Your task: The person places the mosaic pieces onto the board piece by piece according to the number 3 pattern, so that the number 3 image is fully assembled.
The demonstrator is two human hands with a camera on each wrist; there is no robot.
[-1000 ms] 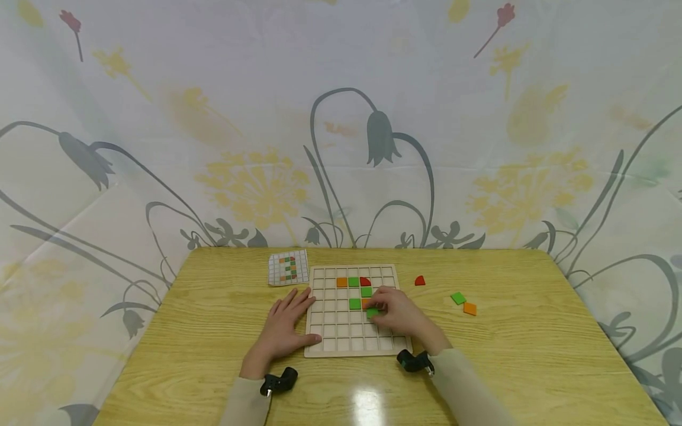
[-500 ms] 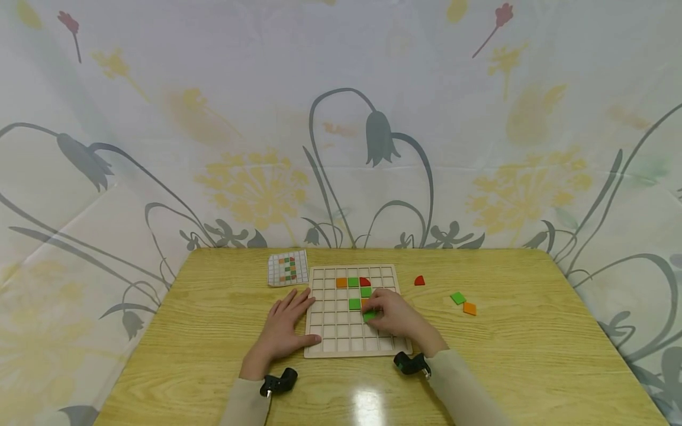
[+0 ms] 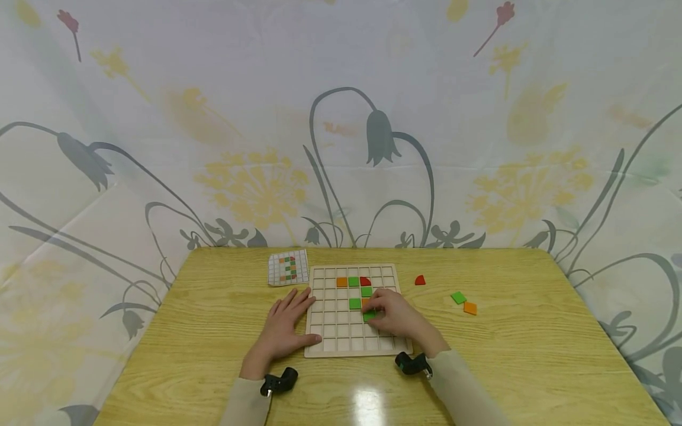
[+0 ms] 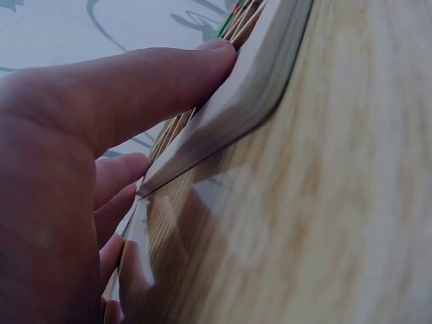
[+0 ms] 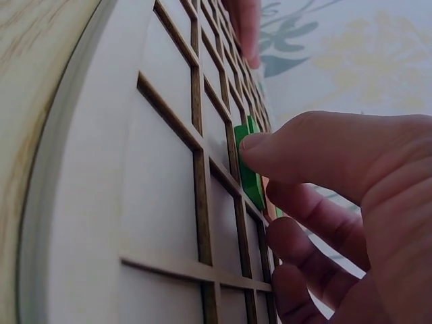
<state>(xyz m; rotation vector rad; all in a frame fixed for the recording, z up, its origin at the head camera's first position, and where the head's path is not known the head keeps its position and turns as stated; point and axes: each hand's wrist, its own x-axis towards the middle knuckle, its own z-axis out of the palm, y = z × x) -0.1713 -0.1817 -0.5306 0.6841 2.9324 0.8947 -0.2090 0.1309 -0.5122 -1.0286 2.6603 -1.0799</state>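
Orange tile [image 3: 364, 302] — partly behind right hand [image 3: 396, 313]

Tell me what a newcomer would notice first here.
Probably the flowered backdrop behind the table, filling much of the head view. Next, the grid board with bright tiles near the table's middle: the right hand pinches a green tile there, while the left hand touches the board's left edge. To the board's right, a red piece lies loose.

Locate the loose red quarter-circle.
In the head view, the loose red quarter-circle lies on the table, right of the grid board, left of the loose green tile.
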